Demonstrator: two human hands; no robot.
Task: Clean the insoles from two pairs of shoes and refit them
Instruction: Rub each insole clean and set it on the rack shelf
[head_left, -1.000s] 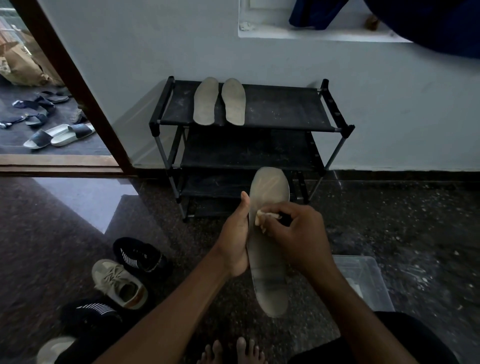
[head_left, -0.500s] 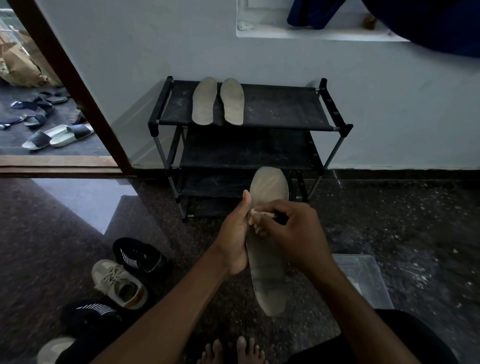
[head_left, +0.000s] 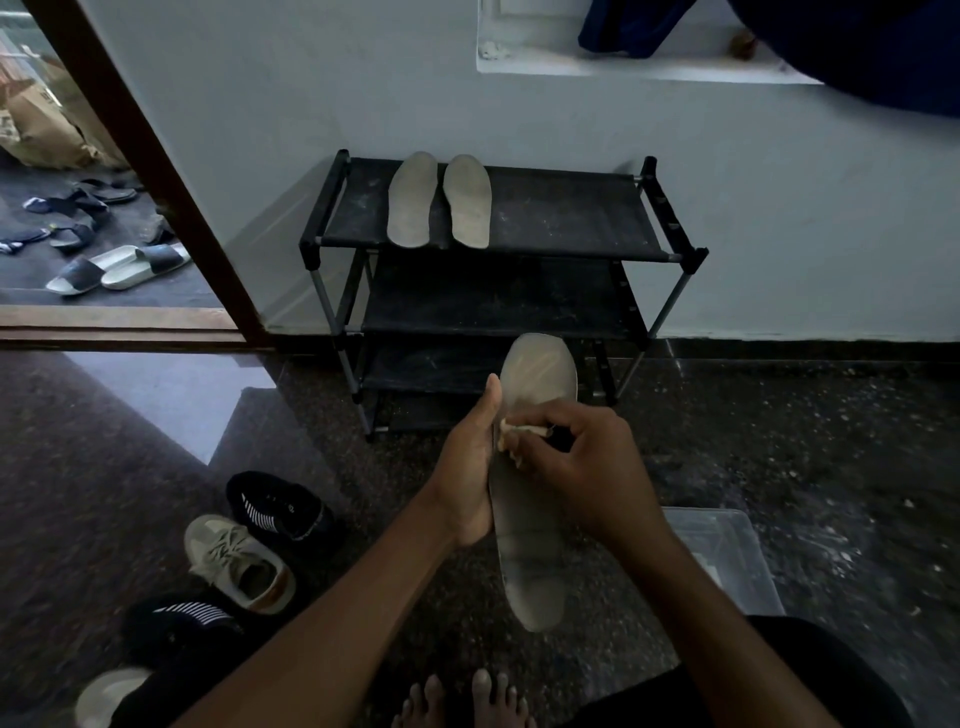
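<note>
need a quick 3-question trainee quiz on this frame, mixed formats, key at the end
1. True or false: the left hand grips an insole while the right hand presses a pale item on it.
2. How many loose insoles lie on the shoe rack top shelf?
3. The clear tub sits: A) on the rack; B) on the floor at the person's right; C) by the doorway.
Key: 1 true; 2 two; 3 B.

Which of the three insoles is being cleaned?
The insole in front of the rack: left hand grips its edge, right hand presses a cloth on it. The other two lie untouched on its top shelf.
</note>
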